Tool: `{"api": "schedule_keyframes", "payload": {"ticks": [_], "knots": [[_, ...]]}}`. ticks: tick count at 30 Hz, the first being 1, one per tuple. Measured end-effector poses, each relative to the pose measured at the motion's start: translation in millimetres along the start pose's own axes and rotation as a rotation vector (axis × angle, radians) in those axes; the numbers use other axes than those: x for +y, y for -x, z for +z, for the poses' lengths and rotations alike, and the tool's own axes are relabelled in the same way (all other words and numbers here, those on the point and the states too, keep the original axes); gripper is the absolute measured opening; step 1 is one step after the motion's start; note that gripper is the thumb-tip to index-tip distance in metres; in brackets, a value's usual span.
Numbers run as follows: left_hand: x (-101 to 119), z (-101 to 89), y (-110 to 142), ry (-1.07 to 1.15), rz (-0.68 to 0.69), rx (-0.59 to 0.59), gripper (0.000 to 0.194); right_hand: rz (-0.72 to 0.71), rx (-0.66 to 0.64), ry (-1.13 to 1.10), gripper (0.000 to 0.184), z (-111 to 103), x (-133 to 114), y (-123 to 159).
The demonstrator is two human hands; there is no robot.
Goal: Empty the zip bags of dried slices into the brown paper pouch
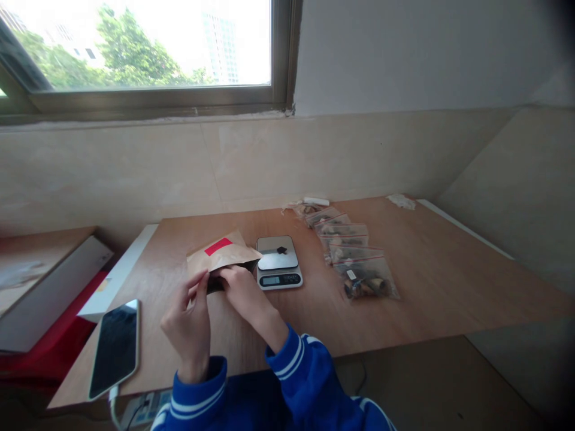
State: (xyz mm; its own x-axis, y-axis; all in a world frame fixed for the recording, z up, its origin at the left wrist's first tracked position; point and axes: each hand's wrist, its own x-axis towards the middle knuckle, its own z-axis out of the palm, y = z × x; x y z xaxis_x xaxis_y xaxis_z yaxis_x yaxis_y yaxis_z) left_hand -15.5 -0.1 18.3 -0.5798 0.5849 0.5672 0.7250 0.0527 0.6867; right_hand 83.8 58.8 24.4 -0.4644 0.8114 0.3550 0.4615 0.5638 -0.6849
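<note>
A brown paper pouch (pixel 233 254) with a red label lies on the table, its mouth facing me. My left hand (pixel 191 317) pinches the near edge of that mouth. My right hand (pixel 245 290) reaches inside the opening, so its fingertips are hidden by the paper and I cannot see what they hold. Just right of the pouch stands a small digital kitchen scale (pixel 272 261) with a lit display. On its silver plate rests a small dark piece (pixel 281 250).
Several clear zip bags (pixel 359 254) with brownish dried pieces overlap in a row right of the scale. A phone (pixel 115 344) with a white cable lies at the table's left edge. Crumpled white plastic (pixel 401 202) sits at the back right.
</note>
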Motion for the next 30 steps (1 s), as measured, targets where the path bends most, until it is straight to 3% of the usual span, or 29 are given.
{"api": "schedule_keyframes", "payload": {"ticks": [9, 13, 17, 21, 23, 26, 30], "knots": [[4, -0.8, -8, 0.036, 0.002, -0.014, 0.027, -0.109, 0.051, 0.039, 0.034, -11, 2, 2], [11, -2.3, -14, 0.034, 0.001, 0.024, 0.029, -0.228, 0.145, 0.032, 0.032, -24, -6, 11], [19, 0.4, -39, 0.112, -0.005, 0.094, 0.032, -0.256, 0.440, -0.104, 0.033, -44, 0, 37], [21, 14.2, -71, 0.244, -0.040, 0.111, 0.036, 0.010, 0.786, -0.107, 0.030, -51, 54, 55], [20, 21.5, -80, 0.289, -0.059, 0.093, 0.038, 0.149, 0.740, -0.010, 0.027, -50, 93, 53], [19, 27.3, -82, 0.348, -0.084, 0.086, 0.041, 0.192, 0.510, 0.154, 0.029, -46, 143, 36], [11, 28.3, -70, 0.468, -0.071, 0.078, 0.042, 0.190, 0.240, 0.348, 0.024, -45, 176, 12]]}}
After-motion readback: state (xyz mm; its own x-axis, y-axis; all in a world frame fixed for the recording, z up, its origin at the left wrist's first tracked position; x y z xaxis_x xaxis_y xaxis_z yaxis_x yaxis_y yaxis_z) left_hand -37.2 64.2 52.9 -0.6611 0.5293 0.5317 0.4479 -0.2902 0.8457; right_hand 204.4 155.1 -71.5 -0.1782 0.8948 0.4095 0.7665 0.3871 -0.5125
